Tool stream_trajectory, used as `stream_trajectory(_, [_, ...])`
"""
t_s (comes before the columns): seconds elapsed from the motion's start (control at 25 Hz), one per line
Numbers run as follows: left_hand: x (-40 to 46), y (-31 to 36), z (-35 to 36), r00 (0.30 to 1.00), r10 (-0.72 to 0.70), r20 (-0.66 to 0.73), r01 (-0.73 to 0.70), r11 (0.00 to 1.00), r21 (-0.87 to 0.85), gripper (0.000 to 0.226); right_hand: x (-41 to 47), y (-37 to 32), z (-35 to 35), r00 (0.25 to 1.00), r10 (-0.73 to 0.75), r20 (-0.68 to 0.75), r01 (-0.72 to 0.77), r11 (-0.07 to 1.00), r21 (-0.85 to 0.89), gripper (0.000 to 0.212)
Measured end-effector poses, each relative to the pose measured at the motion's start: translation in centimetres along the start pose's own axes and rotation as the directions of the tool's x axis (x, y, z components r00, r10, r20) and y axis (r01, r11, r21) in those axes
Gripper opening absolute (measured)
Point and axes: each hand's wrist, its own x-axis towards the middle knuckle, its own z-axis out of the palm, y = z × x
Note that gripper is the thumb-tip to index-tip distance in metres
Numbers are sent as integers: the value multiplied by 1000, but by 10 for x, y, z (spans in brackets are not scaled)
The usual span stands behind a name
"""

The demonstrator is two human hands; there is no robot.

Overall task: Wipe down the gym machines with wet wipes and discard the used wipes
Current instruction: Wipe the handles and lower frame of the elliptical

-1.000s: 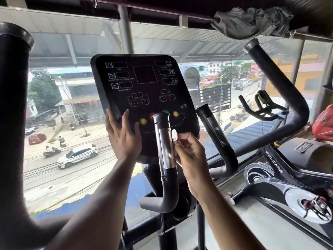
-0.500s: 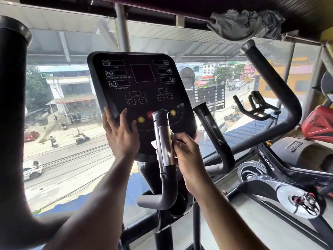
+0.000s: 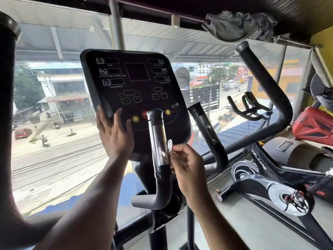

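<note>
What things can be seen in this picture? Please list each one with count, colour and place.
console: one, black, centre, with yellow and red buttons
short handles: two, black with silver plates, in front of the console
long handles: two, black, far left and right
wipe: one, white, against the nearer short handle
exercise bike: one, black, right
cloth: one, grey, top right on a rail
red object: one, right edge
left hand: flat on the console's lower left
right hand: pinches the wipe
</note>
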Motion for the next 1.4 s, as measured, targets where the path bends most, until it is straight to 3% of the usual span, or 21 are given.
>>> stream_trajectory(0.2, [0,1,-1,1000,-3,10,3,1000,3,45,15,-6,9,984,-150,-95,141,986,-87,9])
stream_trajectory(0.36, [1,2,-4,1000,-1,0,1,1000,9,47,8,-2,7,983,-167,-78,158,982,-107,8])
stream_trajectory(0.48, [-1,4,-3,1000,-7,-6,7,1000,4,50,27,-15,4,956,-290,-40,278,942,-189,14])
stream_trajectory(0.64, [-1,5,-6,1000,3,-8,-2,1000,27,56,73,-39,14,861,-506,48,495,815,-301,17])
stream_trajectory(0.84, [-2,6,-6,1000,2,0,-2,999,49,61,69,-43,-1,661,-662,353,746,531,-402,17])
stream_trajectory(1.04, [-3,4,-6,999,50,17,-51,995,87,63,97,-58,-2,443,-618,650,883,175,-435,18])
stream_trajectory(1.16, [-2,6,-6,997,73,37,-78,989,124,65,91,-56,-19,332,-586,739,910,-6,-414,24])
stream_trajectory(1.24, [-2,6,-6,998,61,35,-65,991,120,65,101,-66,-20,308,-562,768,927,-4,-374,25])
stream_trajectory(1.32, [-3,6,-7,998,58,34,-61,993,98,64,112,-80,-9,341,-504,794,930,60,-362,27])
stream_trajectory(1.4, [-4,5,-7,998,58,31,-61,995,84,63,112,-82,2,370,-421,828,922,55,-384,35])
